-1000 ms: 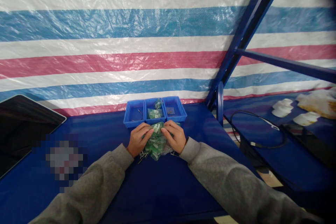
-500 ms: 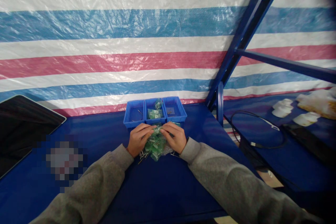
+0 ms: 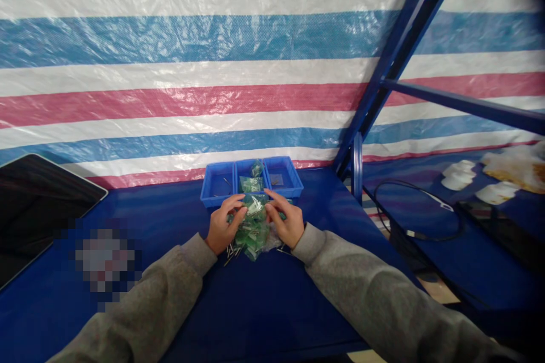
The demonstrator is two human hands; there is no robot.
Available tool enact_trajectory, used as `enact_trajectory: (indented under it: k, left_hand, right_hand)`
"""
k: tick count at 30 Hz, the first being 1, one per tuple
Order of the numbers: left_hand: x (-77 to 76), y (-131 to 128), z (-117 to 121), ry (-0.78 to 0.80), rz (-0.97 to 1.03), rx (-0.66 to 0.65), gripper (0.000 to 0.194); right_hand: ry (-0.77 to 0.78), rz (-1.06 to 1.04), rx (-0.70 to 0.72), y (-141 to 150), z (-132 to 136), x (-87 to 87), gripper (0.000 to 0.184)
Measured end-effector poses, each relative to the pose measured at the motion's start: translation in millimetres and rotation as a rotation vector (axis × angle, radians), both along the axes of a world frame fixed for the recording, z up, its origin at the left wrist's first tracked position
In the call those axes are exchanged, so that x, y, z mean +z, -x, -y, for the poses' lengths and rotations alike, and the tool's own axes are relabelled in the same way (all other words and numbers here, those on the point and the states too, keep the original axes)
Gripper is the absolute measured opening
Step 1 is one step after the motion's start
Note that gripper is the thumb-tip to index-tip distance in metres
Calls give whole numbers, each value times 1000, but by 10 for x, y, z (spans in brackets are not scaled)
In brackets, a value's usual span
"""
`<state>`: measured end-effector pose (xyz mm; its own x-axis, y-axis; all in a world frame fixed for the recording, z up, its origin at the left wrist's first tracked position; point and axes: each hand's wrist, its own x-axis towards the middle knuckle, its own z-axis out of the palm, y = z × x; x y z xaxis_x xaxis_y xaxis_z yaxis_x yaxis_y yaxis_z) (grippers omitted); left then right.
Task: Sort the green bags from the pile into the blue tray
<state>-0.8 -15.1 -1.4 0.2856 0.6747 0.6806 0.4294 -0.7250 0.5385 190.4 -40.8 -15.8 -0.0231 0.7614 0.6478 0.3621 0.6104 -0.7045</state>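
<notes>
While I scan from the left edge, I first meet a dark tablet (image 3: 38, 204) lying flat on the blue table (image 3: 264, 306), and just right of it a pixelated patch hides whatever sits there. Next comes my left hand (image 3: 222, 226), sleeve grey, its fingers (image 3: 235, 202) curled together and pinched on the upper left edge of a clear plastic bag of green parts (image 3: 253, 227). That bag stands lifted at its top between both hands, its lower end resting on the table just in front of the trays. A few small metal pins (image 3: 230, 252) lie loose on the table beside the left hand's heel, touching the bag's lower edge as far as I can tell. Behind the bag sits a row of three small blue trays (image 3: 218, 184); the middle one holds more green bagged parts (image 3: 251, 183), the outer two hold only tiny bits I cannot make out. My right hand (image 3: 289, 222) grips the bag's upper right side, thumb (image 3: 271, 197) stretched up along the plastic and the other fingers spread slightly against it. Further right a blue frame post (image 3: 356, 167) rises, then a black cable (image 3: 426, 215) loops across the neighbouring table, with white moulded pieces (image 3: 458, 174) well beyond it.
</notes>
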Motion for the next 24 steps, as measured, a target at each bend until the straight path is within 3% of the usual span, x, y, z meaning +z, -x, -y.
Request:
enact_trajectory:
  k: [6, 14, 18, 24]
  left_hand:
    - [45, 17, 26, 122, -41, -75, 22]
    - [186, 10, 39, 33, -151, -242, 29]
    - [149, -22, 24, 5, -143, -192, 21]
    - [74, -1, 17, 20, -69, -10, 16]
  right_hand:
    - [-85, 69, 31, -27, 7, 51, 30]
    - [-118, 22, -127, -2, -4, 68, 12]
    - [-119, 22, -79, 1, 8, 97, 12]
    - [-44, 113, -6, 8, 11, 94, 17]
